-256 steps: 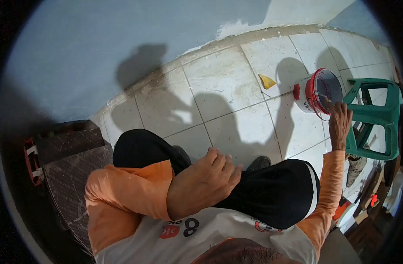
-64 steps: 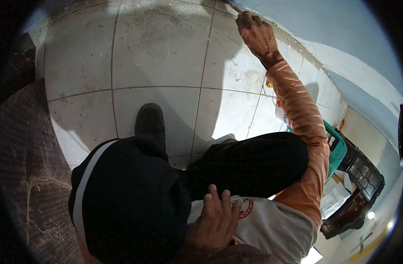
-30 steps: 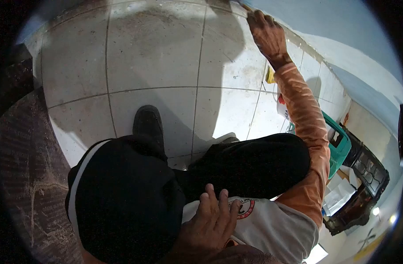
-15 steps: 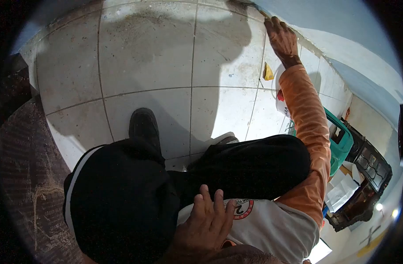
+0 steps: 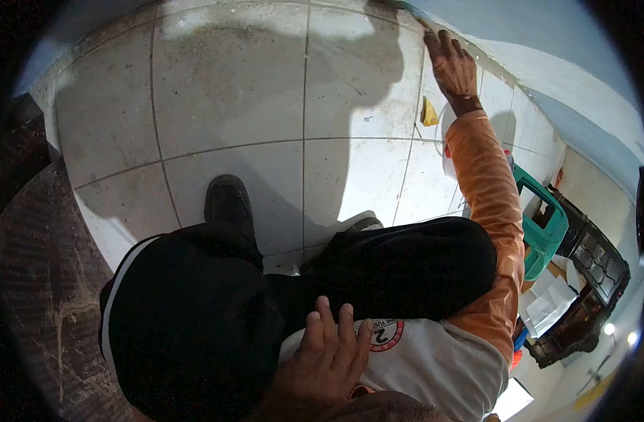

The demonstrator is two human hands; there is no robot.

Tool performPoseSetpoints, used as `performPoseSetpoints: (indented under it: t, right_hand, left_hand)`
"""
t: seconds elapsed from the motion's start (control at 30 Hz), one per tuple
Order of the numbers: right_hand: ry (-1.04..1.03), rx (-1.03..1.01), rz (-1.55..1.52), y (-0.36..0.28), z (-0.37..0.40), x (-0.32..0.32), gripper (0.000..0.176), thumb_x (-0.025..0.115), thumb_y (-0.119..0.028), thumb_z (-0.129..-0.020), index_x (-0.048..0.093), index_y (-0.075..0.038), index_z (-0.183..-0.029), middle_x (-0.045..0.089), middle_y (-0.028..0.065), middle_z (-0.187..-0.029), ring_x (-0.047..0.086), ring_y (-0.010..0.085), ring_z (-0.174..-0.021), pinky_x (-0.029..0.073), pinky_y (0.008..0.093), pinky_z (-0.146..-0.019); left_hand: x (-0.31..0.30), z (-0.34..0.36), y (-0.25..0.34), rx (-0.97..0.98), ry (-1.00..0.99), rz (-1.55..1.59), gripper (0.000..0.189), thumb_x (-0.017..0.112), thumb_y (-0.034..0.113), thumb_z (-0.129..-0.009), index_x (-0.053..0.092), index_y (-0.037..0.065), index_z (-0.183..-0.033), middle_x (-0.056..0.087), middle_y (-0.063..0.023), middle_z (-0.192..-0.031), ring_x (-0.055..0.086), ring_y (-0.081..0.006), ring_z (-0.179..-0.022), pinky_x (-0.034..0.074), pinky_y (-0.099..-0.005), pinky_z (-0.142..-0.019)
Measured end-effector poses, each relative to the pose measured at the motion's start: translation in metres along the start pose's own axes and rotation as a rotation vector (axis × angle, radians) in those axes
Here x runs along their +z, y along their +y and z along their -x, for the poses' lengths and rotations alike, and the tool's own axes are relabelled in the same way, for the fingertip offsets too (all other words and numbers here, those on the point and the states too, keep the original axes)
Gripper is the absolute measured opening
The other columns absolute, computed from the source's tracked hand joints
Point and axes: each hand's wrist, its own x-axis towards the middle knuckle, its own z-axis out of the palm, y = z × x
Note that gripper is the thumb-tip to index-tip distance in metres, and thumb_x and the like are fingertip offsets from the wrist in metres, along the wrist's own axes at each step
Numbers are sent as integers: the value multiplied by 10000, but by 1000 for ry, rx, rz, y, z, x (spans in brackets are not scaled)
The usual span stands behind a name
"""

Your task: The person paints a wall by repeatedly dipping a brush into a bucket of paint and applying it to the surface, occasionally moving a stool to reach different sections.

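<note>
My right hand [image 5: 453, 69], at the end of an orange sleeve, reaches to the foot of the pale blue wall [image 5: 519, 56]. Its fingers are closed round something thin and brownish at the floor edge, too small to make out. Near the wrist, a yellow piece [image 5: 428, 112] lies on the white floor tiles [image 5: 251, 98]. My left hand [image 5: 332, 352] rests against my grey shirt by the black trousers, fingers apart and nothing in it.
Partly behind my right forearm stands a white container with red parts [image 5: 449, 166]. A green plastic stool [image 5: 545, 235] and a dark, battered frame [image 5: 603, 271] are farther right. Dark brown boarding [image 5: 47, 281] borders the left side.
My right hand has shifted very slightly down along the wall edge. The view has moved a little, and more of the green stool shows. My left hand keeps its pose.
</note>
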Motion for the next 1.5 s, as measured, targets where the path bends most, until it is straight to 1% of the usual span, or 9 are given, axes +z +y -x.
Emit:
performPoseSetpoints:
  t: [0.63, 0.8, 1.03, 1.1, 1.17, 1.3, 1.37, 1.43, 1.5]
  right_hand:
    - [9, 90, -66, 32, 28, 26, 367, 574, -108, -978, 524, -189, -1333, 600, 110, -1194, 707, 311, -970, 631, 437, -728]
    - [-170, 211, -15, 55, 45, 40, 335, 558, -88, -991, 517, -190, -1307, 599, 110, -1199, 706, 323, -1014, 629, 445, -751]
    - [33, 189, -53, 65, 60, 70, 428, 570, -103, -981, 510, -213, -1391, 621, 127, -1173, 705, 348, -982, 616, 459, -811]
    - [-190, 292, 11, 68, 65, 59, 415, 567, -103, -980, 518, -209, -1378, 632, 143, -1217, 706, 361, -998, 618, 441, -821]
    - [58, 125, -6, 68, 60, 58, 427, 566, -100, -978, 523, -207, -1390, 636, 147, -1232, 714, 354, -992, 622, 436, -808]
    - [87, 160, -19, 80, 68, 70, 433, 560, -96, -993, 528, -207, -1411, 621, 133, -1172, 718, 338, -938, 624, 448, -772]
    - [-226, 322, -20, 89, 72, 57, 396, 538, -102, -1007, 561, -203, -1390, 626, 142, -1206, 712, 364, -955, 618, 449, -824]
    - [59, 158, -22, 85, 71, 67, 413, 552, -109, -999, 548, -211, -1400, 627, 136, -1219, 709, 369, -966, 618, 464, -825]
    - [4, 144, -67, 71, 68, 56, 428, 563, -111, -989, 537, -217, -1403, 628, 125, -1220, 708, 363, -967, 619, 464, -821]
  left_hand:
    - [-19, -12, -13, 57, -97, 5, 549, 378, 413, -1120, 530, 44, -1498, 606, -277, -1400, 601, -457, -1305, 345, -587, -1172]
    - [-15, -14, -10, 49, -93, 11, 540, 381, 400, -1121, 532, 47, -1500, 615, -282, -1387, 601, -460, -1305, 361, -579, -1160]
    - [-15, -18, -7, 40, -75, 21, 530, 394, 394, -1117, 540, 51, -1494, 620, -275, -1386, 603, -456, -1303, 376, -578, -1145]
    - [-18, -18, -9, 59, -87, -31, 535, 386, 402, -1119, 543, 53, -1492, 620, -273, -1389, 604, -458, -1299, 384, -576, -1135]
    - [-24, -21, -13, 60, -94, -3, 544, 383, 417, -1118, 547, 55, -1489, 622, -273, -1385, 605, -457, -1297, 374, -577, -1142]
    - [-22, -21, -11, 66, -111, -21, 573, 380, 454, -1112, 548, 59, -1491, 622, -276, -1386, 605, -458, -1298, 332, -580, -1169]
    - [-23, -20, -9, 54, -114, 10, 581, 368, 457, -1113, 542, 56, -1496, 618, -278, -1391, 600, -460, -1304, 321, -582, -1175]
    - [-24, -25, -12, 45, -105, 18, 590, 356, 461, -1114, 537, 53, -1500, 613, -279, -1396, 595, -463, -1310, 310, -585, -1181]
    - [-30, -27, -13, 44, -181, 75, 603, 330, 466, -1117, 527, 50, -1507, 605, -276, -1408, 594, -461, -1312, 314, -586, -1177]
